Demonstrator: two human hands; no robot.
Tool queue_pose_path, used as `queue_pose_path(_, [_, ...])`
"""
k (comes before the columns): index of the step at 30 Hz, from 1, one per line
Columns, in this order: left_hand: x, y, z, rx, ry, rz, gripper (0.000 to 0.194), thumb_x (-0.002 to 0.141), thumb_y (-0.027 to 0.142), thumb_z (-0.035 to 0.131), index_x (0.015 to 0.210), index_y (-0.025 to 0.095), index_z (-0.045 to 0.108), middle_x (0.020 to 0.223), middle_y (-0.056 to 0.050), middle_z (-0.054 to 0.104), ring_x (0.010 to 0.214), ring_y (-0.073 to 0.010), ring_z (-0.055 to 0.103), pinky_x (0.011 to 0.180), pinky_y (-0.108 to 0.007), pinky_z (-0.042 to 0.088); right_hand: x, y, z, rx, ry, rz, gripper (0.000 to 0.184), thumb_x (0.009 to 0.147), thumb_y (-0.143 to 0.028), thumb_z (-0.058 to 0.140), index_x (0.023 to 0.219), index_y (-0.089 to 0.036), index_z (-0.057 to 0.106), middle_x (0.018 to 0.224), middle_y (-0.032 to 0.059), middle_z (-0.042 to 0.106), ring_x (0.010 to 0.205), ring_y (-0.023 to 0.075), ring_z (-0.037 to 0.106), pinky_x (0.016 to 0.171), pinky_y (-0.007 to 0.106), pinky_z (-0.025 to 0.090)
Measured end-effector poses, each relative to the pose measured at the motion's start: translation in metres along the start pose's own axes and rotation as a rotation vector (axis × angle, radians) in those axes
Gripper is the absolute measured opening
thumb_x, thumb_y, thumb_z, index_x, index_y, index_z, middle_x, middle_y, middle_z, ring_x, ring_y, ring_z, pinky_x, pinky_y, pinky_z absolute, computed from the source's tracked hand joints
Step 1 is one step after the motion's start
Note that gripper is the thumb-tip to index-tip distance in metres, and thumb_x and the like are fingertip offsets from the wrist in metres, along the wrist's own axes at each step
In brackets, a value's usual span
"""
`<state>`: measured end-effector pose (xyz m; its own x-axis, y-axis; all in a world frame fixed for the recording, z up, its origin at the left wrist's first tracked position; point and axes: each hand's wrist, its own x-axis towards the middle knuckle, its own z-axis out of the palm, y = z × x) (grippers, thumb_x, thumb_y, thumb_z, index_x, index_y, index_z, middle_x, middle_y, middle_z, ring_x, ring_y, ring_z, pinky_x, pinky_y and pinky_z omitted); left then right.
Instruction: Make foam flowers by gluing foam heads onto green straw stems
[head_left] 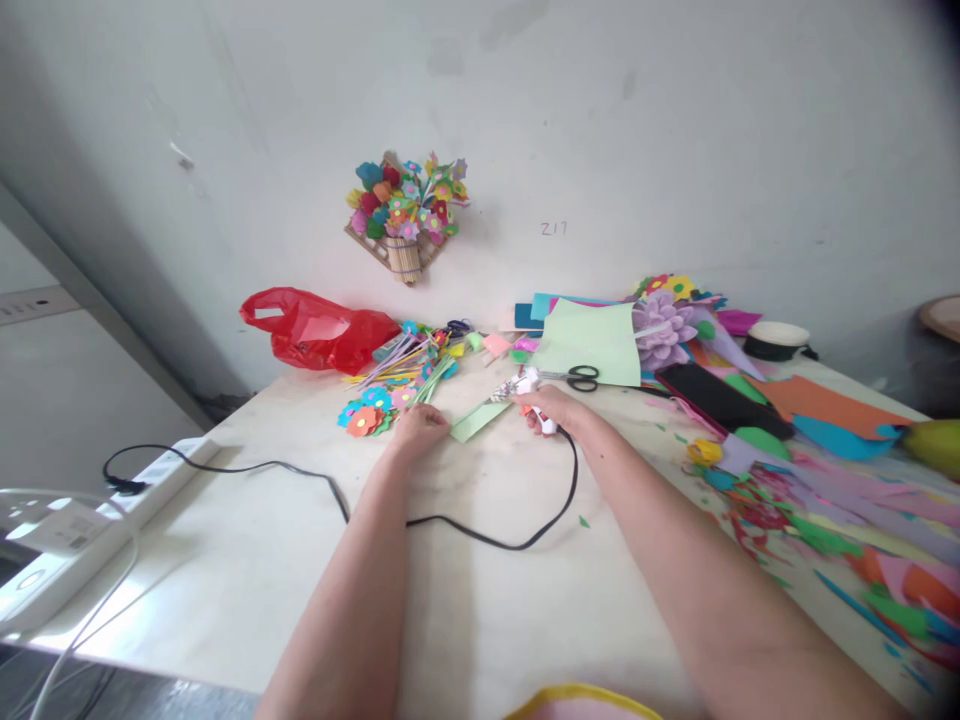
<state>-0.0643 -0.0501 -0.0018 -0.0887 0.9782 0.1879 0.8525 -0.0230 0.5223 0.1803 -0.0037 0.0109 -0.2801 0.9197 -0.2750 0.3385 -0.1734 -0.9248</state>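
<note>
My right hand [551, 405] is wrapped round a white hot glue gun [529, 380] with an orange trigger. Its nozzle points left, over a light green foam or paper strip [476, 422] lying on the table. At the strip's near left end, the fingers of my left hand [420, 430] are pinched together at its edge. Black-handled scissors [583, 378] lie just beyond the glue gun, partly on a light green sheet [589, 340]. Left of the strip are green stems [433, 380] and colourful flower cut-outs [364, 420].
A black cord [480, 540] loops across the table to a white power strip [112, 525] at left. A red plastic bag [315, 330] sits at the back. Coloured scraps [847, 500] and a dark phone [724, 400] lie on the right. A flower basket [405, 215] hangs on the wall.
</note>
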Motion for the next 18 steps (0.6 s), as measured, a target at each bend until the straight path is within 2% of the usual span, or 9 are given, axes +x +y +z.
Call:
queue_pose_path(13, [0.0026,-0.0047,0.0030,-0.027,-0.011,0.012,0.009,0.060,0.022,0.059,0.064,0.017,0.064,0.093,-0.006,0.062,0.091,-0.0192,0.054,0.083,-0.029,0.040,0.0063,0.0057,0.0029,-0.025,-0.004,-0.048,0.035,0.073,-0.046,0.058,0.066,-0.012,0.051,0.045,0.0019,0.055,0.034,0.0100,0.050,0.030,0.018,0.037])
queue_pose_path(18, [0.0026,-0.0054,0.0025,-0.026,-0.016,0.028,0.010,0.060,0.024,0.058,0.064,0.017,0.064,0.090,-0.005,0.063,0.087,-0.0189,0.055,0.079,-0.028,0.042,0.0030,0.0022,0.0062,-0.028,-0.005,-0.042,0.034,0.072,-0.044,0.059,0.065,-0.013,0.048,0.042,0.0009,0.053,0.032,0.0101,0.049,0.029,0.018,0.036])
